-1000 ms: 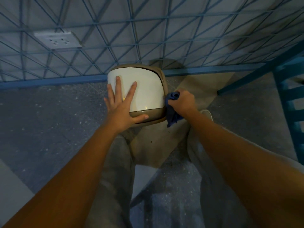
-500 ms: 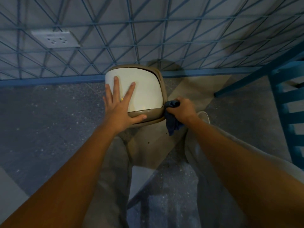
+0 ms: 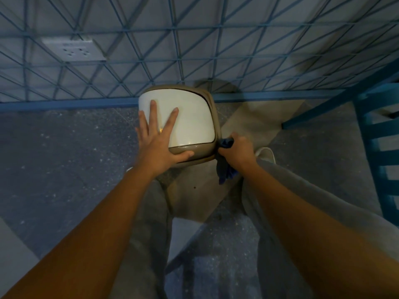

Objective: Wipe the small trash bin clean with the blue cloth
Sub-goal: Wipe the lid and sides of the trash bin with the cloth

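Looking down at small trash bin, 12 o'clock from frame centre, standing on speckled floor, hard against blue skirting at wall base. Capped with white lid, edged in tan round right and near sides.

Pressing left hand flat on lid's 8 o'clock side. Fingers straight and spread, pointing to 12, thumb laid along tan near rim toward 3. Curled round nothing.

Gripping blue cloth in right hand, fingers clenched round it, at bin's 4 o'clock corner. Touching tan rim with top bunch of cloth. Loose tail hanging toward 6; touching floor or not, cannot tell.

Also in view:
- white wall socket at 10 o'clock, on wall patterned with blue triangular lattice
- blue slatted frame at 3 o'clock, well apart from bin
- white shoe toe at right hand's 3 o'clock, just beside it
- grey trouser legs running to 6 o'clock under both forearms
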